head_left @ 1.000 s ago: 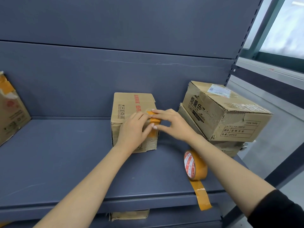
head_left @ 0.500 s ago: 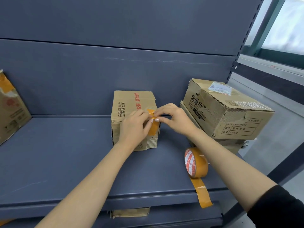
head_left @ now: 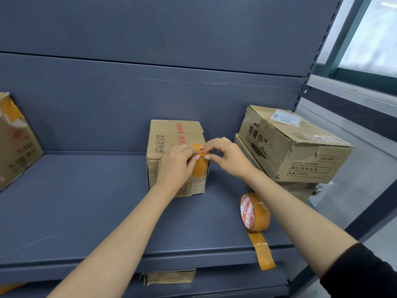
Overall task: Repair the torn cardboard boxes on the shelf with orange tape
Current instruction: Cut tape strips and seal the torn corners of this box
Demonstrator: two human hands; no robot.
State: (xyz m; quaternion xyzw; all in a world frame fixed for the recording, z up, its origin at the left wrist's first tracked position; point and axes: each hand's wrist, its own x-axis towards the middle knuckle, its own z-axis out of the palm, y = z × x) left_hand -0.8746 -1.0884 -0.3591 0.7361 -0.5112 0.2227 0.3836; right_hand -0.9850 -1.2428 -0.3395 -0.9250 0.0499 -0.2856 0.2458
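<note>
Both hands pinch the orange tape strip (head_left: 199, 163) at the top front edge of the small cardboard box (head_left: 171, 136): the left hand (head_left: 175, 166) and right hand (head_left: 227, 157) meet fingertip to fingertip, each grip clamped on the strip. The strip runs vertically down the box's front face. The box stands mid-shelf (head_left: 86, 207) near the back wall. The tape roll (head_left: 254, 211) stands on edge near the shelf's front edge, its loose end hanging over it.

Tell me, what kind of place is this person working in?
Probably a stockroom or shop back room. Dark metal shelving with a slotted upright holds worn cardboard boxes, a roll of orange tape stands on the shelf, and a window shows at the right.
</note>
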